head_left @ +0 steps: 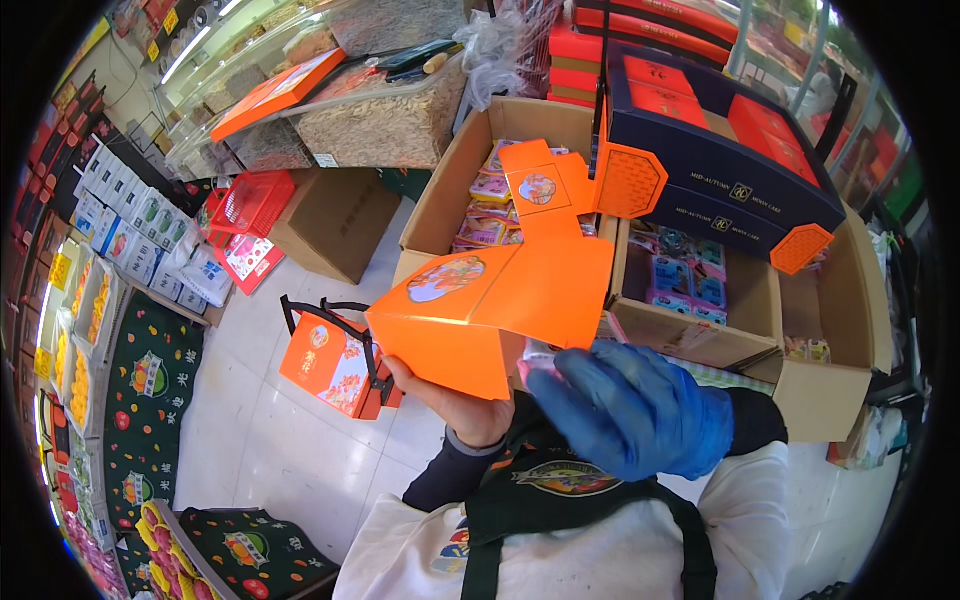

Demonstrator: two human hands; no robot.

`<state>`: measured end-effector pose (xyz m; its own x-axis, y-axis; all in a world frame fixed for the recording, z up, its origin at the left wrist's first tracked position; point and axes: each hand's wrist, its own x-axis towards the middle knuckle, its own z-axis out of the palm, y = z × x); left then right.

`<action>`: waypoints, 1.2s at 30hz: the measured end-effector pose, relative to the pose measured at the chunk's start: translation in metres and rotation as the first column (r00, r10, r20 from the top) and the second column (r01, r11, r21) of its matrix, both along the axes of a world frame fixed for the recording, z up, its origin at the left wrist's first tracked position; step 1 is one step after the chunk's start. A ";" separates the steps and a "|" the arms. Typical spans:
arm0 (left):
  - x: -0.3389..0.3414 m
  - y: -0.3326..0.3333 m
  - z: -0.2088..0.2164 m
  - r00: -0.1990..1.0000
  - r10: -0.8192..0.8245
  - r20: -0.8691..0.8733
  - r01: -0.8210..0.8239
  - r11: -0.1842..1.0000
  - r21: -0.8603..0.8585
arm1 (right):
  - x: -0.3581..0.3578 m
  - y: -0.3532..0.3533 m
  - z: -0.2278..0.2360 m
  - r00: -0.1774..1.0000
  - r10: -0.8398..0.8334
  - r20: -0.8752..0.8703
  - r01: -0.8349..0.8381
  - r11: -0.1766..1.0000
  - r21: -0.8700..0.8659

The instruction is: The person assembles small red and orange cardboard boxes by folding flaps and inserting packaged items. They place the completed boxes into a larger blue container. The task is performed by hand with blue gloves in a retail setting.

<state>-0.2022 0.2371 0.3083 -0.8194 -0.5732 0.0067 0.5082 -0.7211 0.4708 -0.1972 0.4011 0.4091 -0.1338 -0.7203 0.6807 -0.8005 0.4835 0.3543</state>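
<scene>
My bare left hand (462,408) grips the lower left side of an orange folding gift box (435,335), fingers wrapped around its wall. The box is tilted, and its flaps stand unfolded away from me. My right hand (640,410), in a blue glove, is at the box's near right side with its fingers curled and slightly blurred. Between those fingertips shows part of a small pink-and-white wrapped packet (538,357), mostly covered. Just left of my left hand is a finished orange box with a black handle (330,365).
Beyond the box, open cardboard cartons (425,215) hold colourful wrapped packets (690,282). Dark blue gift cases (725,190) rest on top at the right. At the left stand a brown carton (335,222), a red basket (252,203) and a fruit display (88,320).
</scene>
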 end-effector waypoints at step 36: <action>0.012 0.017 -0.004 0.783 -0.611 -0.116 0.622 0.772 0.132 | -0.041 0.025 -0.051 0.481 0.360 0.799 -0.155 0.932 -0.327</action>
<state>-0.1899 0.2537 0.3046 -0.9980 0.0576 0.0259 -0.0468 -0.9500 0.3088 -0.2384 0.4263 0.3584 -0.5401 -0.6971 0.4716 -0.7655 0.1739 -0.6195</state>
